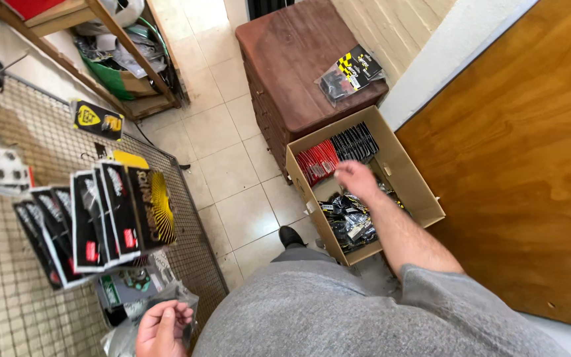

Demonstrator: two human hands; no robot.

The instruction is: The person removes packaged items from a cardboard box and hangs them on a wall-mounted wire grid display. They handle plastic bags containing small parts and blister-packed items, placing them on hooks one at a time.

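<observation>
On the left I see a wire mesh rack [8,291] with black flat packets [110,215] hanging in a row. They lean and sit close together, so a bump could knock them off. My left hand [162,328] is low by the rack, its grip curled around a clear plastic bag [121,338]. The bag looks loose and might slip. In the middle is the tiled floor [232,172]. My right hand [358,178] hovers over the open brown cardboard box [424,195], fingers spread, holding nothing. It looks blurry. I think a fast grab could spill the small black packets [350,221] inside the box.
</observation>
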